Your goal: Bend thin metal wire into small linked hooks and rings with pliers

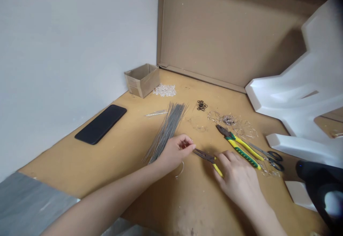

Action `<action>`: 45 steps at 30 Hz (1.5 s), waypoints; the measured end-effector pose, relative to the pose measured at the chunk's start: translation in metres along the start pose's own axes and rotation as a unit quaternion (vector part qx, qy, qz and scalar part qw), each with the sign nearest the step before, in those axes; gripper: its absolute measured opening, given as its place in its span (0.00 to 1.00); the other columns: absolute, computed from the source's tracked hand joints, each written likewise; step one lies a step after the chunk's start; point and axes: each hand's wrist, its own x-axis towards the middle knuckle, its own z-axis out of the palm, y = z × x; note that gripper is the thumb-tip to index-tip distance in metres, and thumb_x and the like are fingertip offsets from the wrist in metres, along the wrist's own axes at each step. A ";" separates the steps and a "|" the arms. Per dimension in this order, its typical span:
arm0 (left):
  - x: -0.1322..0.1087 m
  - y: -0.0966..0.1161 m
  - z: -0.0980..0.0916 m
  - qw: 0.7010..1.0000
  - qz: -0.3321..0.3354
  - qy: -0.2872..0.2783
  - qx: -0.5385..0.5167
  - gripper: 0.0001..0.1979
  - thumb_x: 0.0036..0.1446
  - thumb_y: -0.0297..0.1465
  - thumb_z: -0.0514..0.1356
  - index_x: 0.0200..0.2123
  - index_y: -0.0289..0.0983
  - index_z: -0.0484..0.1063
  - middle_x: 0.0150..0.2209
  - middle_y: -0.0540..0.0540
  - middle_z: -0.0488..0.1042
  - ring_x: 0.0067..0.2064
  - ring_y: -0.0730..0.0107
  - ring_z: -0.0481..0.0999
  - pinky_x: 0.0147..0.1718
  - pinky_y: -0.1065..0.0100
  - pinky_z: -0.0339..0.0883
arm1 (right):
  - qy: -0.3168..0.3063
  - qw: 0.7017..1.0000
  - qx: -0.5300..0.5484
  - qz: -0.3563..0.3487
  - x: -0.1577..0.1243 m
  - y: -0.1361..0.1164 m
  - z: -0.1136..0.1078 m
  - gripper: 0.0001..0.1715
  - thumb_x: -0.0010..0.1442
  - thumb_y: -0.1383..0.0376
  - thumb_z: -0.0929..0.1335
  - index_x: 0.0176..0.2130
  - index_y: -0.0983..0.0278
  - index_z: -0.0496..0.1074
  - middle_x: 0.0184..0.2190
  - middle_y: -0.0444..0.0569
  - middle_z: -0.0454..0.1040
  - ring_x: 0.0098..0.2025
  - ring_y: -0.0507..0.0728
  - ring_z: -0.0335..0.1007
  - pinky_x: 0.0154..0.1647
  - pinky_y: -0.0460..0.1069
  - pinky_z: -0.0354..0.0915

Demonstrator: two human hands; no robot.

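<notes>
R hand fingers grip pliers | L hand fingers pinched shut | wire bundle just beside L | phone at left edge

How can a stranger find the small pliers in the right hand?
Start at the fanned bundle of grey metal wires on the brown tabletop. Right of its near end, the right hand grips small dark-jawed pliers. Unlike the larger green-and-yellow pliers lying behind, their tips point at the left hand.

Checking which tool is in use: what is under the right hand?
Small pliers lie under the right hand: dark jaws stick out toward the left hand, a bit of yellow handle shows. The rest is covered.
</notes>
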 end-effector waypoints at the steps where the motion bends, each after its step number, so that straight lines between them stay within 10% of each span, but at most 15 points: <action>1: 0.000 0.000 0.001 1.000 0.000 0.006 0.008 0.07 0.46 0.33 0.59 0.24 0.35 0.65 0.22 0.52 0.66 0.24 0.78 0.63 0.24 0.75 0.57 | 0.003 1.000 -0.007 0.000 -0.001 -0.001 0.000 0.13 0.53 0.62 0.65 0.39 0.61 0.70 0.32 0.49 0.71 0.33 0.56 0.67 0.32 0.48 0.57; 45: -0.002 -0.015 0.006 0.997 0.036 0.033 0.057 0.06 0.49 0.31 0.58 0.24 0.36 0.64 0.25 0.50 0.69 0.28 0.75 0.68 0.28 0.73 0.61 | 0.034 0.999 -0.019 0.012 -0.003 -0.011 -0.003 0.08 0.54 0.62 0.64 0.29 0.61 0.71 0.24 0.46 0.70 0.27 0.53 0.65 0.28 0.47 0.49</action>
